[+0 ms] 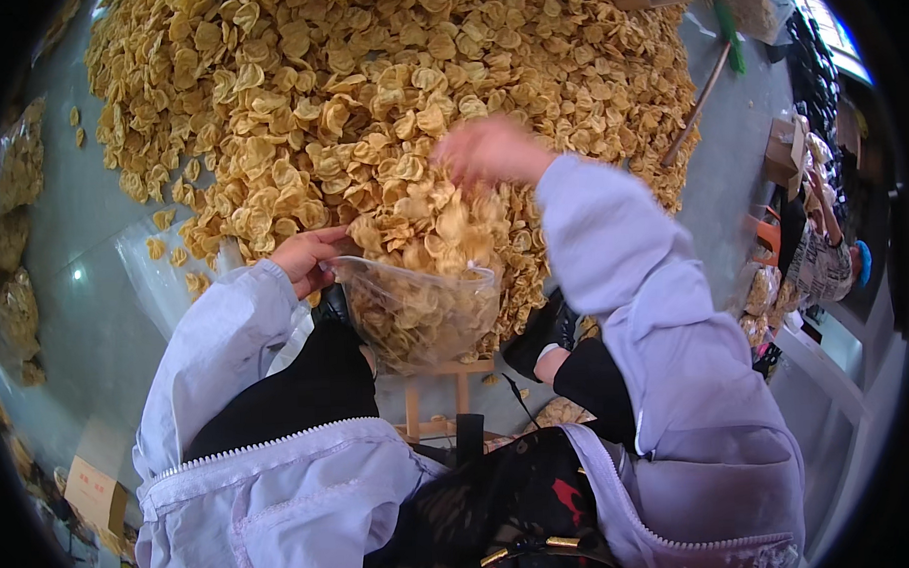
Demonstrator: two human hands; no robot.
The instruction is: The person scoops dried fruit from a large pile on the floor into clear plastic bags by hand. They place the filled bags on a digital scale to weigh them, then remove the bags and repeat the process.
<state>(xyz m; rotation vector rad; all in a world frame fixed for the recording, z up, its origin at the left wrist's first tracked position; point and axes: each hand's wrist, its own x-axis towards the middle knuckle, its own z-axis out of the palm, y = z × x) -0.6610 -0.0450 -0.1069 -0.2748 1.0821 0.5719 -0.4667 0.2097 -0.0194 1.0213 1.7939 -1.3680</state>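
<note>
A large heap of thin golden-brown chips [431, 41] spreads over the floor in front of me. Between my legs stands a clear plastic bag [426, 319], its mouth spread towards the heap and chips filling much of it. The fingers of my left hand [307, 259] grip the left side of the bag's rim. Above the far side of the mouth, my right hand [495, 151] is blurred by motion against the heap. Loose chips [453, 231] tumble just below it, also blurred. Whether the right fingers hold any chips cannot be made out.
Flat clear plastic bags [157, 268] lie at left, with stray chips on them. A wooden stool-like frame [458, 389] stands under the bag. A broom [707, 99] leans across the heap's right edge. Another person [825, 260] sits at far right near cardboard boxes [784, 156].
</note>
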